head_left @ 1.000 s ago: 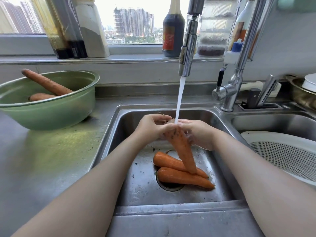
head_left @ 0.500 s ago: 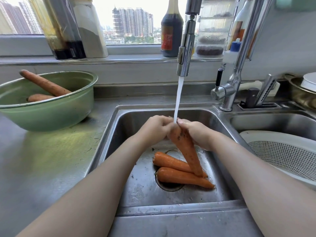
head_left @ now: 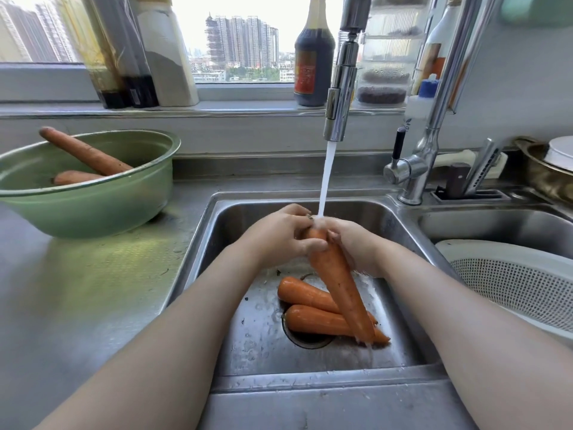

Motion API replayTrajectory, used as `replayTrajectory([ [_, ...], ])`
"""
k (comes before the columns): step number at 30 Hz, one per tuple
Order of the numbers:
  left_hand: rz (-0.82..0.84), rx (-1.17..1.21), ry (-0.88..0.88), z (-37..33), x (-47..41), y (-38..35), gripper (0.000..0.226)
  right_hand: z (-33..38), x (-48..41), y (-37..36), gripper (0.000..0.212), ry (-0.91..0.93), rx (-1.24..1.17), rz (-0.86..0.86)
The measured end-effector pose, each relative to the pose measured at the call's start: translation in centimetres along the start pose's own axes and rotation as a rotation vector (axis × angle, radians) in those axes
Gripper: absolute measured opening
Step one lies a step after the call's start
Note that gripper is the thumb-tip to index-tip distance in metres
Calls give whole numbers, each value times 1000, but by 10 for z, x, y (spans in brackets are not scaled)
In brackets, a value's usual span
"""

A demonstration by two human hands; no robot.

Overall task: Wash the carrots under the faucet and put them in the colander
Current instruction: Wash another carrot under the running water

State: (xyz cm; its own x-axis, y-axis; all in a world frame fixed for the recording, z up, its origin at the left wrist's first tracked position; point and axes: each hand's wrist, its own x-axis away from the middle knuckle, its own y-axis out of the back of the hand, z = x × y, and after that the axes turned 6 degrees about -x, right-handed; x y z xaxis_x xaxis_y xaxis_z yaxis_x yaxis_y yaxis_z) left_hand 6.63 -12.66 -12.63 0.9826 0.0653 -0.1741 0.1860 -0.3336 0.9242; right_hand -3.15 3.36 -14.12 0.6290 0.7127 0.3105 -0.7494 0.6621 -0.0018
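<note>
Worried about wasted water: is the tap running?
Running: a white stream falls from the faucet onto the top of the carrot.

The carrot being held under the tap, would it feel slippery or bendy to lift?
Probably slippery: water runs down the carrot, and the left hand and right hand both grip its thick end. Likely stiff: it slants down straight, gripped only at the top. Round and tapered, it might roll if set down.

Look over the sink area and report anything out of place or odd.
Two carrots lie on the sink floor, across the drain, not in the colander, whose visible part holds none. In the green bowl, one carrot leans with its end jutting past the rim. Nothing looks spilled or damaged.
</note>
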Motion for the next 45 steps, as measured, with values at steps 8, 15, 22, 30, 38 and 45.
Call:
replayTrajectory([
  [8,52,2,-18,-7,-7,-9,33,4,7,1,50,-70,170,-146],
  [15,-161,143,79,11,-6,-16,16,8,9,2,52,-173,179,-325],
  [22,245,718,278,1,-1,-19,36,7,-2,1,71,-165,33,-212],
  [30,95,808,320,1,-4,-25,81,8,4,-3,28,69,79,-119],
  [38,103,470,247,-6,-5,-22,122,14,8,6,4,138,277,-271],
  [45,75,497,220,-11,-5,-22,115,16,9,1,18,217,336,-306],
])
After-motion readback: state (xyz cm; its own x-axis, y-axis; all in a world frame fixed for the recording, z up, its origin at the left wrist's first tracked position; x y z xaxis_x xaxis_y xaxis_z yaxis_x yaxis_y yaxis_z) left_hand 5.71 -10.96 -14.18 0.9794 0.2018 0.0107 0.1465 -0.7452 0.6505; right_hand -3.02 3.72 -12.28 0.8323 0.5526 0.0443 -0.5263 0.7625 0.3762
